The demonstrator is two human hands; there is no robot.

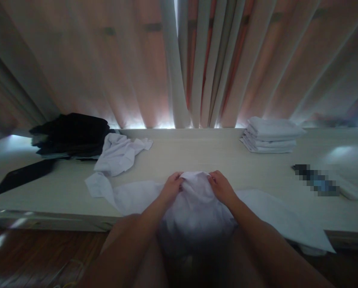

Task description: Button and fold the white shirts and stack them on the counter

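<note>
Head view: one white garment (193, 214) in work, plain, thin-looking, loosely wrinkled; top edge bunched up between the hands, lower part shaded grey and draped toward the person's lap. Located at the counter's (197, 150) front edge, center; white fabric spreads flat to both sides, the right-hand part running over the edge and tapering to a corner. Two hands, both on it: left hand (173, 186) pinches the top edge on one side, right hand (223, 187) pinches it on the other, fingers curled in, a short span of cloth between them. Counts: one black stack (73, 134) of folded cloth at back left, layers too dark to count; one crumpled white cloth (119, 154) just beside it; one dark flat object (24, 176) far left; one white folded stack (270, 134) at back right, several layers, exact number unclear; one pixelated item (317, 182) at right, unidentifiable; one white elongated object (351, 188) beside it. Pale curtains (137, 68) hang behind.
</note>
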